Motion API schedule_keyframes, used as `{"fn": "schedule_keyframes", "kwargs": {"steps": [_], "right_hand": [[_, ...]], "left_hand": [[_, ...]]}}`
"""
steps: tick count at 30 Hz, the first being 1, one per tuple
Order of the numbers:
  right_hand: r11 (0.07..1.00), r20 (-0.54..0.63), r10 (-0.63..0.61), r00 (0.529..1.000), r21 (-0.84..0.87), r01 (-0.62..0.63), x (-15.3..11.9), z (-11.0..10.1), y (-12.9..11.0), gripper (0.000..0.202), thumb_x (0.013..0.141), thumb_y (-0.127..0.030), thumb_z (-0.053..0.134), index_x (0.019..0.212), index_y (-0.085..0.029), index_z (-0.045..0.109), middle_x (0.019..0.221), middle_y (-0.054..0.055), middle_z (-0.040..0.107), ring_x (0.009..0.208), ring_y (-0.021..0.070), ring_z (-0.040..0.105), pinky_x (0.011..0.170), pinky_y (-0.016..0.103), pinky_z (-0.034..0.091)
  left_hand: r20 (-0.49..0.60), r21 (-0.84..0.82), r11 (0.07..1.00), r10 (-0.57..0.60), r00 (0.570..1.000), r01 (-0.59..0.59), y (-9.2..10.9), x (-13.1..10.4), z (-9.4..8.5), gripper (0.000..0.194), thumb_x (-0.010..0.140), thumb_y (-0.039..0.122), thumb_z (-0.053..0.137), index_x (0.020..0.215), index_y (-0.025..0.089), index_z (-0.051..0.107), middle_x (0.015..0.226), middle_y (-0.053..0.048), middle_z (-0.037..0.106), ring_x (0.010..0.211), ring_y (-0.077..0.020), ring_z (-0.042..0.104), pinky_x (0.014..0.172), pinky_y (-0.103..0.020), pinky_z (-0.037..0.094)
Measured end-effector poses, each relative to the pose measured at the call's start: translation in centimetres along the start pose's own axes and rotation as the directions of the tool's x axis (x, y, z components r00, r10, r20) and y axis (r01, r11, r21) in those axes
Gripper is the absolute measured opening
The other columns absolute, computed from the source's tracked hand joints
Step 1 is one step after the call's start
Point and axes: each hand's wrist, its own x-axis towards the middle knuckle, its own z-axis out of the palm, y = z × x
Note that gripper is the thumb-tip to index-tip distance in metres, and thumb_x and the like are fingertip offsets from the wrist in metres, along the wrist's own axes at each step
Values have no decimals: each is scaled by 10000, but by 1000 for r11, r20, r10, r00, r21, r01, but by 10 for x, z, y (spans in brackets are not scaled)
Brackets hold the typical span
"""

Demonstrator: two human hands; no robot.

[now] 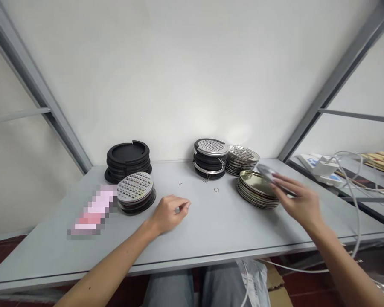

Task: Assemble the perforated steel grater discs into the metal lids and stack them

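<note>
My right hand (296,198) grips a round metal disc (267,172) by its edge and holds it tilted; motion blurs it. Just below it is a stack of shallow gold-toned round lids (257,183). My left hand (173,213) rests on the table, fingers curled and thumb tip against the forefinger, with nothing visible in it. Beside that hand, on its left, stands a stack topped by a round grater plate (135,187) with raised holes. A small wire ring (216,189) lies between my hands.
Black round holders (128,155) are stacked at the back left. Near the wall stand a black stack topped with a perforated metal plate (212,147) and a pile of metal grater discs (243,154). White cables (355,204) hang at the right, beside a metal frame post (323,98).
</note>
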Motion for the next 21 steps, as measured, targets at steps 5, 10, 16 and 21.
{"fn": "schedule_keyframes", "kwargs": {"steps": [5, 10, 16, 21], "right_hand": [[990, 396, -74, 915, -83, 116, -8, 10, 16, 328, 888, -434, 481, 1039, -239, 697, 1079, 46, 711, 1001, 269, 667, 846, 408, 544], [982, 481, -121, 868, -67, 174, 1, 18, 14, 342, 916, -433, 422, 1020, -242, 685, 1081, 34, 710, 994, 254, 666, 854, 392, 529], [983, 439, -32, 898, -150, 108, -4, 24, 3, 351, 923, -459, 398, 1003, -257, 673, 1066, 25, 707, 932, 240, 669, 738, 358, 526], [982, 293, 56, 954, -191, 1, 13, 23, -10, 374, 870, -479, 496, 1119, -231, 623, 961, 52, 727, 749, 228, 682, 627, 335, 515]], "left_hand": [[-34, 23, 998, -50, 998, 51, -3, 0, -4, 174, 891, 211, 520, 822, 170, 674, 616, 9, 652, 575, -113, 606, 637, -238, 468], [-19, 55, 998, -36, 999, 37, -5, 0, -3, 212, 892, 225, 504, 792, 176, 683, 636, -4, 660, 572, -111, 603, 616, -223, 470], [14, 50, 996, -78, 997, 77, -8, -2, -2, 224, 895, 225, 491, 788, 168, 679, 621, -5, 637, 544, -100, 559, 567, -209, 438], [33, 61, 995, -84, 996, 82, -9, -2, -1, 256, 903, 226, 464, 759, 170, 668, 598, -2, 607, 534, -100, 532, 556, -212, 417]]}}
